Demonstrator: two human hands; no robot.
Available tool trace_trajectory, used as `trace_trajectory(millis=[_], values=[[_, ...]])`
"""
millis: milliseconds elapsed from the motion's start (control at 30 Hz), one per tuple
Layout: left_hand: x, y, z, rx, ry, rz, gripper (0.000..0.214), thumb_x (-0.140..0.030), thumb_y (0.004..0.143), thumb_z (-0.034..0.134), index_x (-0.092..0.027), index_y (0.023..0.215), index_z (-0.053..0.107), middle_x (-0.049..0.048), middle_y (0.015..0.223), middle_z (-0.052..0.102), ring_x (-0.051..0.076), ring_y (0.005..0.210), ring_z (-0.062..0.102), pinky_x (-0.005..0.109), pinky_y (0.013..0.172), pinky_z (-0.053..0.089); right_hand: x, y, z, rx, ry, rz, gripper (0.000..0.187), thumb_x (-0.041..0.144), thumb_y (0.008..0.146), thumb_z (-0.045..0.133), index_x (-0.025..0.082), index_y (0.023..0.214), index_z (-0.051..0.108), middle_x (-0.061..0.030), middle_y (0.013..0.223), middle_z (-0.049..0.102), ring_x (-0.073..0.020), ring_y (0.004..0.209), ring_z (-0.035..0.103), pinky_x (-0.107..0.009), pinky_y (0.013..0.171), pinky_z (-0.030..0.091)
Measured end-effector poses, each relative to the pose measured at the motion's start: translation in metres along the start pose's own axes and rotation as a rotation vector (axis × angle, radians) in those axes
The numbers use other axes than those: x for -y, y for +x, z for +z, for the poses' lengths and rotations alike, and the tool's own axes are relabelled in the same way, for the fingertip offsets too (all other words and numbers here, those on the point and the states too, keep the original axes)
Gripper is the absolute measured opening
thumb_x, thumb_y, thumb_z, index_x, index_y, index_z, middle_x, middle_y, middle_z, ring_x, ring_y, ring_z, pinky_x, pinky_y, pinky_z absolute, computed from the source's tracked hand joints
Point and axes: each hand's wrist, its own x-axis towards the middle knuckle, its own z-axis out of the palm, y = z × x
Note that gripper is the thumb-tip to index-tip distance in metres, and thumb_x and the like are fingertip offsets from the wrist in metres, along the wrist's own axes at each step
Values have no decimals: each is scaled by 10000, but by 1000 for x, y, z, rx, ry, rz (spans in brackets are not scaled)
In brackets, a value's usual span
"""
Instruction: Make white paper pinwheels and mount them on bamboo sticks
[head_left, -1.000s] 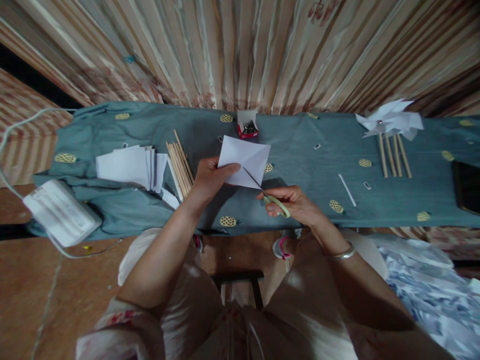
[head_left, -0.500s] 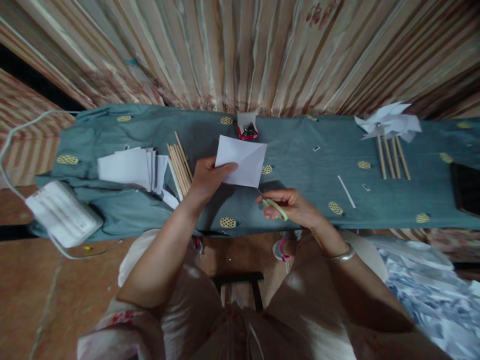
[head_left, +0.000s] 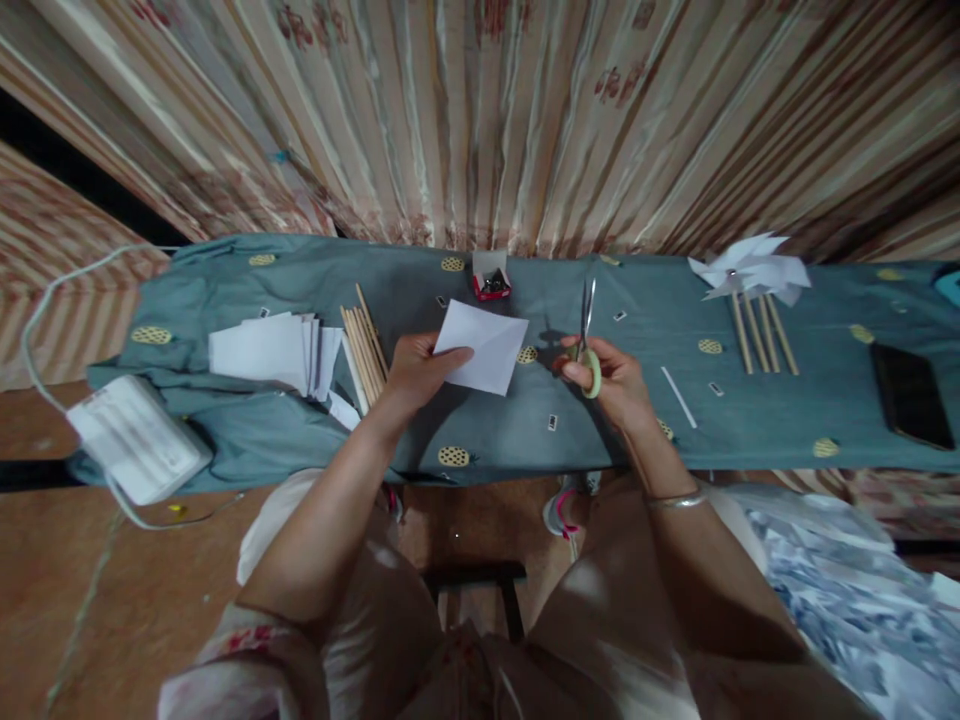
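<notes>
Two hands up over the cloth (head_left: 525, 440), both busy. Had the paper (head_left: 487, 345) pinched at its near-left corner in the left hand (head_left: 415, 372), thumb on top, fingers curled shut underneath. Held it a little off the cloth, tilted, roughly mid-table and just right of the sticks (head_left: 365, 340). Gripped the scissors (head_left: 586, 320) in the right hand (head_left: 613, 382), fingers closed round the pale green handle, blades aimed away at the curtain (head_left: 480, 120) and seemingly pressed together (thin and dark, so wouldn't swear to it). Clear gap between paper and scissors, no contact.

Spotted the sticks bundled just left of the left hand, lying against a stack of white sheets (head_left: 259, 350) further left. Noticed a small red box (head_left: 489, 285) at the far edge behind the paper, lid up, something dark inside. Over on the right, saw white pinwheels (head_left: 750, 268) lying on wooden stems (head_left: 759, 335), well apart from both hands, and a black phone (head_left: 911, 397) beyond those near the end. Found a thin white strip (head_left: 678, 396) just right of the right hand, plus tiny scraps (head_left: 552, 422) scattered about. Off the left end, made out a white block (head_left: 139, 440) with a cable (head_left: 45, 300). Wore a silver bangle (head_left: 676, 501) on the right wrist.
</notes>
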Motion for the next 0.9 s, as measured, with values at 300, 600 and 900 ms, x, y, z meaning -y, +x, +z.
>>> trace_trajectory(millis=[300, 600, 900], values=[[10, -2, 12, 167, 301, 42, 136, -283, 579, 817, -173, 569, 738, 11, 519, 642, 145, 495, 547, 221, 450, 329, 9, 13, 23, 127, -97, -56, 538, 419, 509, 941, 220, 950, 706, 33, 738, 714, -136, 701, 622, -304, 747, 508], [0, -3, 13, 82, -105, -85, 443, -547, 588, 846, -165, 789, 750, 50, 697, 719, 207, 651, 674, 289, 583, 513, 6, 19, 33, 33, -36, -50, 479, 418, 510, 914, 237, 882, 673, 93, 575, 567, -119, 629, 549, -274, 664, 460], [12, -27, 48, 188, -307, -92, 584, -524, 511, 894, -189, 958, 723, 99, 1183, 732, 287, 1178, 648, 381, 984, 526, -4, 21, 58, -157, 85, -15, 505, 436, 541, 848, 245, 941, 606, 71, 695, 627, -98, 584, 509, -248, 574, 415]])
